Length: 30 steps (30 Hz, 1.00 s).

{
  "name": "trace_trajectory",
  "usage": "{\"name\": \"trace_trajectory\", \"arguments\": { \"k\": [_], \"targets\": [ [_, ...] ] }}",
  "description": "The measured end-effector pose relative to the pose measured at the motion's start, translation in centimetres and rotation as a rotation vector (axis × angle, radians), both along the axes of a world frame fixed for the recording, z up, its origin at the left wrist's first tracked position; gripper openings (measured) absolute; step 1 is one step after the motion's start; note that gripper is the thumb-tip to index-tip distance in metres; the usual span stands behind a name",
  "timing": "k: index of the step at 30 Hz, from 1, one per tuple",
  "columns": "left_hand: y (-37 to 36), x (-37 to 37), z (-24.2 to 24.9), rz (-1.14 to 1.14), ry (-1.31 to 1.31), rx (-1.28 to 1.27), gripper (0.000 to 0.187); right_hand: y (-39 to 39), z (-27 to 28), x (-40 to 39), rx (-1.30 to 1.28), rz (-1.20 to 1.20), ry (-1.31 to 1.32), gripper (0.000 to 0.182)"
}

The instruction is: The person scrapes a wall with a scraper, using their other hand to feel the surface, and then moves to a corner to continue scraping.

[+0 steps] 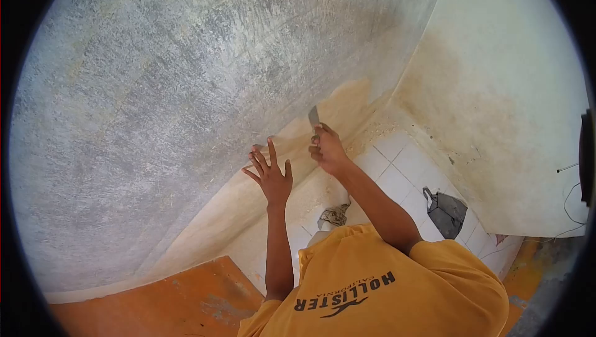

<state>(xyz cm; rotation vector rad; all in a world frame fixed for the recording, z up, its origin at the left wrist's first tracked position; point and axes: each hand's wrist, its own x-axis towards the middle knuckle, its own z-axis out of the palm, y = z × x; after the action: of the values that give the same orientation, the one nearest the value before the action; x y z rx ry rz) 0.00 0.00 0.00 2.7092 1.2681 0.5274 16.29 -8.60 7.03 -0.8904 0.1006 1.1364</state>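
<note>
While the right hand [329, 152] grips a flat blade [313, 115] low, tip at the grey coat's edge — likely for control — the left hand [274, 182] is open, fingers spread against the wall [155, 89], apparently bracing

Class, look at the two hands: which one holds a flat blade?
The right hand, gripping the flat blade at the wall; the left hand is spread open, without a tool.
</note>
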Motion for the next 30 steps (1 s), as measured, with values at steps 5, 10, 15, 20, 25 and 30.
{"name": "trace_trajectory", "arguments": {
  "k": [5,10,15,20,25,30],
  "targets": [
    [0.8,-0.1,0.9,-0.003,0.001,0.009,0.085,0.4,2.0,-0.9,0.02,-0.011,0.0,0.011],
    [0.7,0.0,0.4,-0.013,-0.006,0.007,0.085,0.7,-0.6,0.6,0.017,-0.045,-0.005,0.012],
    [0.5,0.0,-0.2,-0.006,0.001,0.033,0.085,0.2,-0.4,0.5,0.012,-0.053,-0.012,0.014],
    [-0.1,0.4,-0.3,0.012,0.008,0.023,0.084,-1.0,1.5,-0.1,0.033,-0.019,0.027,0.013],
    [-0.7,0.3,-0.3,-0.001,-0.02,0.056,0.084,-0.6,-0.2,0.3,0.001,-0.056,0.011,0.014],
    [-0.4,0.0,-0.2,-0.005,-0.01,0.036,0.084,-0.2,-1.2,1.1,-0.016,-0.088,0.013,0.011]
  ]
}}
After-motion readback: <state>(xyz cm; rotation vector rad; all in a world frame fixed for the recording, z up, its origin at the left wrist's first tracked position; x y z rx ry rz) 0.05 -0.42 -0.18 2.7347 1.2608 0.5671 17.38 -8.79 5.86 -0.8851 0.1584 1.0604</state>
